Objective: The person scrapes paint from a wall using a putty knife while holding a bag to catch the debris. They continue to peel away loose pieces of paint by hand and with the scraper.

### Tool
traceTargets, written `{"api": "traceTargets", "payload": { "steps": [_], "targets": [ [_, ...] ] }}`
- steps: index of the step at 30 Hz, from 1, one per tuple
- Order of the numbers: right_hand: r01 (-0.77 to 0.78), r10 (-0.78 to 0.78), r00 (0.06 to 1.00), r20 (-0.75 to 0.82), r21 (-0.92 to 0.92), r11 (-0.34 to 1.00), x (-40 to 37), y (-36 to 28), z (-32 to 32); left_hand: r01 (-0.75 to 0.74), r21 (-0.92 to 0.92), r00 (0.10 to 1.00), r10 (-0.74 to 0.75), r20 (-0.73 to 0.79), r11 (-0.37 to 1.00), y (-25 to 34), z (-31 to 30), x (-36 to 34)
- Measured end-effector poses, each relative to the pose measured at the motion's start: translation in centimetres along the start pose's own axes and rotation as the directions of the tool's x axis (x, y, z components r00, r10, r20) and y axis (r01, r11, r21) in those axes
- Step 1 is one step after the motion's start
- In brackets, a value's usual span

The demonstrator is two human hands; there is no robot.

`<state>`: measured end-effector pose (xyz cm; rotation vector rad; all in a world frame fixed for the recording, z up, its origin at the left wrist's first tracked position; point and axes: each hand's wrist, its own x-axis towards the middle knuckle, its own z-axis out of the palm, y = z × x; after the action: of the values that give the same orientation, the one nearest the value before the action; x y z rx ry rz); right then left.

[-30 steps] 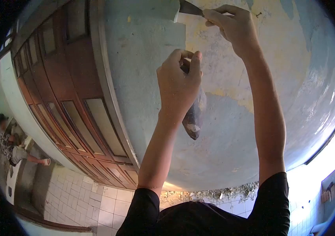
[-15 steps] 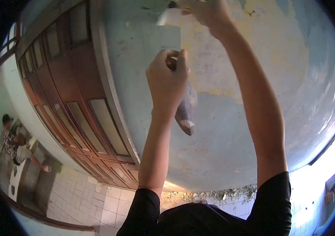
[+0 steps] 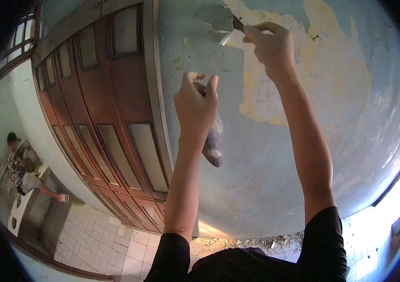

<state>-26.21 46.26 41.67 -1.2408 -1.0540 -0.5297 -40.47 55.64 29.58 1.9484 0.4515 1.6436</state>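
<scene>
My right hand (image 3: 275,49) is closed around the dark handle of a scraper (image 3: 237,23), held against the upper wall. A curled white paint flake (image 3: 226,38) sticks out just below the tool. Lower and to the left, my left hand (image 3: 197,103) curls its fingers around a dark, elongated thing (image 3: 214,143). This hangs down behind the wrist, mottled grey-brown with a pale band near its narrow lower end; I cannot tell its kind. Around the right hand, the blue-green paint (image 3: 200,51) gives way to a bare patch of yellow and grey (image 3: 265,89).
Brown wooden folding doors (image 3: 87,94) with glazed panels stand to the left of the wall. A person (image 3: 19,169) in a cap sits on a ledge at far left. Paint debris (image 3: 256,242) lies along the wall's foot on the tiled floor (image 3: 139,251).
The view has shifted up and left, bringing the scraper and the bare patch fully into sight. My right hand sits lower in view; my left still holds the dark thing.
</scene>
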Motion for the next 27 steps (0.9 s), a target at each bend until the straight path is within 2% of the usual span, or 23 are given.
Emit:
{"api": "traceTargets", "payload": {
  "steps": [1, 3, 5, 8, 10, 11, 12, 13, 16, 18, 20, 23, 24, 27],
  "targets": [
    [0.019, -0.020, 1.000, 0.015, 0.075, 0.997, 0.5, -0.2, 0.7, 0.000, 0.001, 1.000, 0.000, 0.005, 1.000, -0.2, 0.3, 0.7],
    [0.025, -0.026, 1.000, 0.014, 0.092, 0.995, 0.7, -0.8, 0.8, -0.141, -0.007, 0.987, 0.140, -0.083, 0.990, -0.6, 1.0, 1.9],
    [0.024, -0.026, 1.000, 0.012, 0.109, 0.994, 0.4, -0.8, 1.0, -0.147, 0.022, 0.987, 0.148, -0.062, 0.989, -0.6, 1.0, 2.0],
    [0.004, -0.003, 1.000, -0.021, 0.032, 0.999, 1.8, -0.3, 1.7, -0.157, 0.039, 0.985, 0.159, -0.060, 0.987, -1.1, 1.1, 2.3],
    [0.164, -0.163, 0.984, 0.067, -0.014, 0.986, 3.1, -0.9, 3.5, -0.155, 0.022, 0.985, 0.156, -0.066, 0.988, -1.1, 1.2, 2.7],
    [0.167, -0.166, 0.984, 0.067, -0.016, 0.986, 3.2, -1.0, 3.5, -0.132, 0.019, 0.989, 0.133, -0.071, 0.991, -1.1, 1.1, 2.8],
    [0.180, -0.169, 0.980, 0.107, -0.103, 0.978, 2.7, -1.6, 3.5, -0.108, 0.018, 0.991, 0.109, -0.077, 0.994, -1.1, 0.9, 3.0],
    [0.192, -0.165, 0.975, 0.147, -0.190, 0.963, 2.0, -2.3, 3.3, -0.108, 0.016, 0.991, 0.109, -0.077, 0.994, -1.3, 0.7, 2.9],
    [0.146, -0.134, 0.988, 0.077, -0.192, 0.971, -1.5, -2.9, -1.6, -0.089, 0.051, 0.993, 0.093, -0.069, 0.995, -1.6, 0.1, 2.2],
    [0.130, -0.119, 0.991, 0.065, -0.208, 0.970, -3.1, -2.6, -5.3, -0.010, 0.086, 1.000, 0.009, 0.008, 0.996, -1.8, -0.6, 2.0],
    [0.021, 0.022, 0.992, 0.123, -0.338, 0.941, -3.6, -2.9, -8.2, -0.030, 0.083, 0.999, 0.029, 0.015, 0.996, -1.7, -0.6, 2.1],
    [0.074, -0.005, 0.979, 0.203, -0.336, 0.939, -1.6, -1.2, -6.1, -0.039, 0.061, 0.999, 0.037, 0.029, 0.997, -1.8, -0.8, 2.5],
    [0.035, 0.037, 0.966, 0.255, -0.269, 0.963, -1.1, -1.2, -4.9, -0.031, 0.033, 0.999, 0.030, 0.035, 0.999, -1.5, -0.6, 2.5],
    [0.024, 0.027, 0.968, 0.250, -0.199, 0.980, -0.8, -2.2, -3.8, -0.010, 0.012, 0.998, 0.009, 0.064, 1.000, -1.1, -0.6, 2.6]
  ]
}}
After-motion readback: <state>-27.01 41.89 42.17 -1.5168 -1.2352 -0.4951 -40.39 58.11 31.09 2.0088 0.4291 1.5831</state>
